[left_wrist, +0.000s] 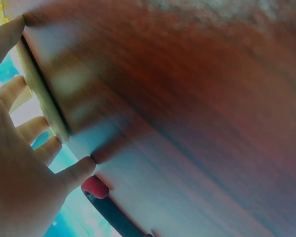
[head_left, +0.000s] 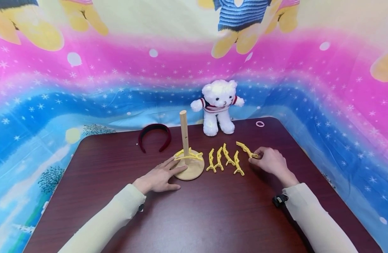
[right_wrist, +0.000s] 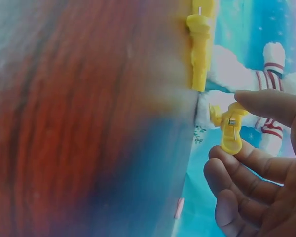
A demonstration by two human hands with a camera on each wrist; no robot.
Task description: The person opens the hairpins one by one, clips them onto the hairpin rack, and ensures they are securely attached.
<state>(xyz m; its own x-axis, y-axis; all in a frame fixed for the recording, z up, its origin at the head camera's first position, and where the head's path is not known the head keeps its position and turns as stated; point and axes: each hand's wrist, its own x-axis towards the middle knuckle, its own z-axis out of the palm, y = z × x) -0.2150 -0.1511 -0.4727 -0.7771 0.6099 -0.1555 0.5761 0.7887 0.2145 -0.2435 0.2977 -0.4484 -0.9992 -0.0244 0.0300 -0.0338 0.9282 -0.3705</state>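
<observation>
Head view: the right hand (head_left: 272, 162) pinches a yellow clip (head_left: 245, 148) by its end, so it may slip; the left hand (head_left: 158, 178), fingers spread, could nudge the wooden stand (head_left: 189, 173).

Snowflake-print backdrop (head_left: 118, 59), pink over blue; reddish-brown table (head_left: 212, 218).

We see a tabletop (head_left: 194, 218) with a dark, woodgrain face, smooth and slightly glossy. The stand (head_left: 185, 144) looks like pale, matt, smooth wood. To its right, the yellow clips (head_left: 237, 163) seem to be hard plastic, and from the right wrist we spot a metal-looking part (right_wrist: 232, 123) in one. At the far side, the bear (head_left: 224, 117) is fluffy plush, the headband (head_left: 154, 127) looks velvety, and the backdrop (head_left: 118, 79) is smooth printed cloth.
</observation>
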